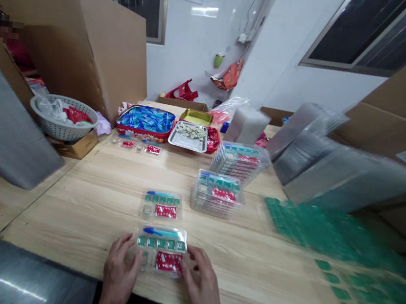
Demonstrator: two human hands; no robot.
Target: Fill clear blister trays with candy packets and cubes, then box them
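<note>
A clear plastic tray (151,260) lies at the table's front edge. In it are a blue pen (160,232), a row of several green squares (161,243) and a red patterned packet (169,262). My left hand (121,265) holds the tray's left side, thumb near the lower left compartment, whose contents are hard to make out. At the right side, my right hand (202,280) grips the edge with thumb and fingers. Just beyond lies a second filled tray (161,205). To its right, similar trays form a front stack (216,208) and a rear stack (238,168).
Blue pens fill a red tin (145,121); beside it a metal tray (188,143) holds small pale pieces. Green squares in sheets (326,231) spread along the right. Plastic-wrapped stacks (335,163) lean there. A grey basket (63,127) and cardboard (101,46) stand left.
</note>
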